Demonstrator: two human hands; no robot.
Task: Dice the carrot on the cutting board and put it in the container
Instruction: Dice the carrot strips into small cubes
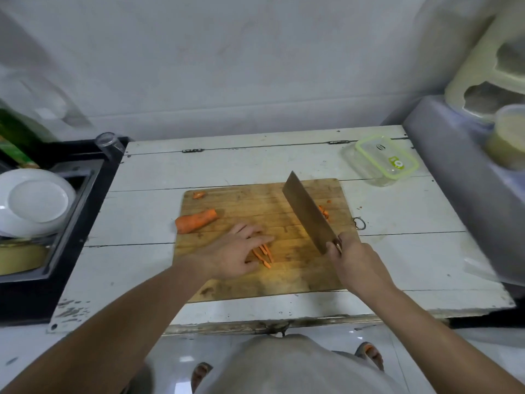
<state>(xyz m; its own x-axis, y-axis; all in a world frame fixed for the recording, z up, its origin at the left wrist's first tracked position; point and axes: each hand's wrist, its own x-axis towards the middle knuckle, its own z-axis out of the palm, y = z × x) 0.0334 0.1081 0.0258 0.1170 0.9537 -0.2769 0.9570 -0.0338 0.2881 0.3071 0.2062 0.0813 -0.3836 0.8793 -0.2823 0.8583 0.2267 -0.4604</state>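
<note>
White-painted planks, scuffed and chipped, made up the table point(255, 163) on which a worn wooden cutting board point(255, 206) lay, with a pale wall close behind. On the board's near middle lay a small cluster of thin carrot sticks point(262, 255), touching the fingers of the left hand point(230, 255), which rested flat and relaxed over them, pressing rather than gripping. These sticks looked light, stiff and liable to roll or scatter, so they would likely be best held bunched under curled fingertips, well back from the blade's path. A thick uncut carrot piece point(196, 221) sat at the board's left edge, apart from the hand; it appeared firm, dense and round enough to rock, and would probably handle more safely once laid on a cut flat face. A small carrot end point(199, 195) lay near the far left corner, and a few more slivers point(324, 213) showed just beyond the cleaver point(308, 214). The right hand point(353, 261) was clenched round the cleaver's handle, the broad blade tilted above the board's right half. Well apart at the table's far right corner stood the clear container point(382, 162) with its green-rimmed lid on, so no carrot had gone in yet. White plates point(35, 201) were stacked off to the left.
</note>
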